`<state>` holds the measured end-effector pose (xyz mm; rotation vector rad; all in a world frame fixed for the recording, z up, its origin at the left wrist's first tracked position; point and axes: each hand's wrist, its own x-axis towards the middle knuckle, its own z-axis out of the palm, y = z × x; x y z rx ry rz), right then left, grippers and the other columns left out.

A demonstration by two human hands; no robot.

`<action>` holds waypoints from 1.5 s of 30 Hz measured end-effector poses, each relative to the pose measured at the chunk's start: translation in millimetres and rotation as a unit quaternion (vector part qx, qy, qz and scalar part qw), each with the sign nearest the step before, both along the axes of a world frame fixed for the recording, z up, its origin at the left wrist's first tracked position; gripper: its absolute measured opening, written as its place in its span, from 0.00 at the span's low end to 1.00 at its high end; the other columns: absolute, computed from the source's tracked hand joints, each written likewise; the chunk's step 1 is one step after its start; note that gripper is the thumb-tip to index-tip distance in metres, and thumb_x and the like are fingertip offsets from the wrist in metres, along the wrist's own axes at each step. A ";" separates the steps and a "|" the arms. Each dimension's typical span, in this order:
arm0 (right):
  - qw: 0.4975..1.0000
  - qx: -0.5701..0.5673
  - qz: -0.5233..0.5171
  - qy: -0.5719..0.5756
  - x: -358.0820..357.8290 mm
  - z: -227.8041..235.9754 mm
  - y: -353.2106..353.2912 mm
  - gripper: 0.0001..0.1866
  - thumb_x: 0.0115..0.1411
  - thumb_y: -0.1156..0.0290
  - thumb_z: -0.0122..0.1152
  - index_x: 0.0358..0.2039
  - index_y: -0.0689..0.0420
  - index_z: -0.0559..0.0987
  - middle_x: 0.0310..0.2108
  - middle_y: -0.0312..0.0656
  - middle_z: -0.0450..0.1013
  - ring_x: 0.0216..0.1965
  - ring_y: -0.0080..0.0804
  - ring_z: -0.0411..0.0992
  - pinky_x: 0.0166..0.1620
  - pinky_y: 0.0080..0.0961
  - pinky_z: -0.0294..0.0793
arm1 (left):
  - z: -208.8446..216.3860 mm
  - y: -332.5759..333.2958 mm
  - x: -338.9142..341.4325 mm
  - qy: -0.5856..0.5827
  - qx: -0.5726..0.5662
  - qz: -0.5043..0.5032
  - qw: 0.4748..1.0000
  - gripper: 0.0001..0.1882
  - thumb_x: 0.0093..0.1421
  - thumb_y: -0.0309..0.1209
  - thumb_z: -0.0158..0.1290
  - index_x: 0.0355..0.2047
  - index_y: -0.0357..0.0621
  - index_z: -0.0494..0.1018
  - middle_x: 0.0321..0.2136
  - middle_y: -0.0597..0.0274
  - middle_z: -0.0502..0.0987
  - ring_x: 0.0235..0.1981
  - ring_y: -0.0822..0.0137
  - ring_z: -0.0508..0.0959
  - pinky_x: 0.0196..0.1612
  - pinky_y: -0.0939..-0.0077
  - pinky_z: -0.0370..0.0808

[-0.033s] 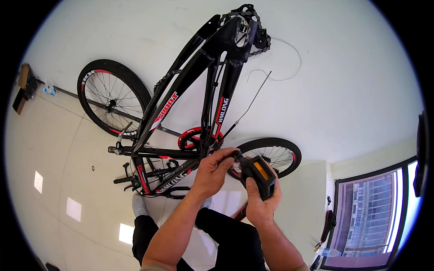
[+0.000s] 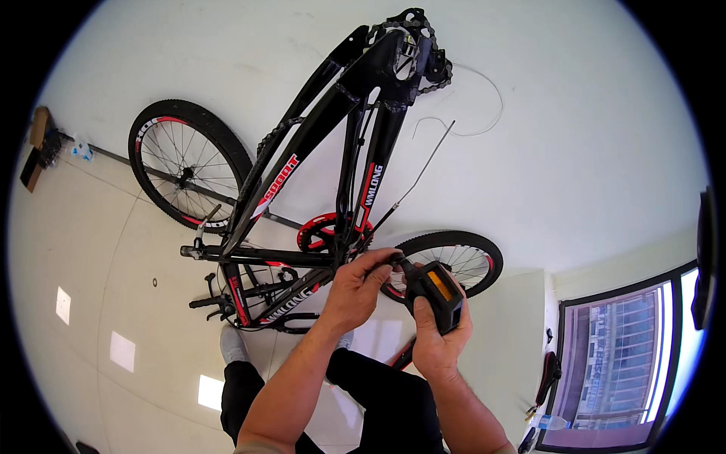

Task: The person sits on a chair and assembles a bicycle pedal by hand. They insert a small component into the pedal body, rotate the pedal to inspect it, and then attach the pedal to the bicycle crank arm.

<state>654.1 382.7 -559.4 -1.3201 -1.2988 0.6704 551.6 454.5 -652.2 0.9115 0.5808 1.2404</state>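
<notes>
A black bicycle pedal (image 2: pixel 423 290) with an orange reflector is held in front of me, tilted. My right hand (image 2: pixel 440 349) wraps round its body, thumb on the near side. The thumb and fingers of my left hand (image 2: pixel 354 293) pinch the dark axle end of the pedal. My fingers partly cover that end, so I cannot tell whether it touches a crank arm. Just beyond my left hand stands a black bicycle frame (image 2: pixel 319 130) with red and white markings, rear end uppermost. Its red chainring (image 2: pixel 314 221) sits low on the frame.
One wheel (image 2: pixel 242 147) leans at the left and another (image 2: pixel 495 261) stands behind the pedal. A chain (image 2: pixel 427 34) hangs at the frame's top; a thin cable (image 2: pixel 431 157) sticks out right. Handlebar parts (image 2: pixel 219 303) lie low left. A window (image 2: pixel 620 363) is at right.
</notes>
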 end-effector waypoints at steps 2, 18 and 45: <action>1.000 -0.008 -0.029 0.006 2.4 -0.3 -3.0 0.23 0.62 0.83 0.58 0.58 0.67 0.69 0.51 0.43 0.72 0.51 0.26 0.70 0.55 0.24 0.69 | 1.1 -1.0 3.5 0.011 0.014 -0.001 1.000 0.16 0.66 0.21 0.48 0.53 0.37 0.73 0.41 0.61 0.80 0.42 0.74 0.76 0.48 0.78 0.73; 0.997 -0.022 -0.077 -0.002 22.5 -22.2 -7.7 0.23 0.61 0.81 0.60 0.57 0.64 0.71 0.48 0.41 0.74 0.48 0.23 0.71 0.52 0.22 0.71 | 6.7 -6.9 19.7 0.122 0.062 0.038 0.990 0.17 0.63 0.19 0.49 0.53 0.39 0.74 0.36 0.61 0.80 0.33 0.73 0.74 0.41 0.79 0.74; 0.948 -0.058 -0.133 0.283 -11.5 -5.8 -1.3 0.19 0.65 0.77 0.51 0.57 0.65 0.67 0.46 0.51 0.74 0.49 0.40 0.75 0.54 0.40 0.75 | 6.7 -6.6 22.6 0.142 0.059 0.025 0.988 0.18 0.64 0.19 0.47 0.54 0.39 0.73 0.40 0.55 0.80 0.39 0.69 0.78 0.47 0.76 0.74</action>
